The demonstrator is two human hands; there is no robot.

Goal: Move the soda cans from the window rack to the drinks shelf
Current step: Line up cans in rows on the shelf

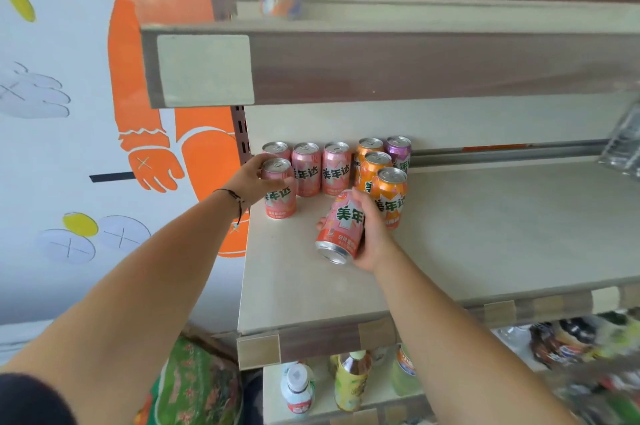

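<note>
Two pink cans in hand at centre frame. My left hand (251,179) wraps an upright pink can (280,189) standing on the drinks shelf (485,234); my right hand (372,234) clasps a tilted pink can (343,227) just above it. I judge them full, stiff-walled and slick. Best taken round the mid-body.
</note>
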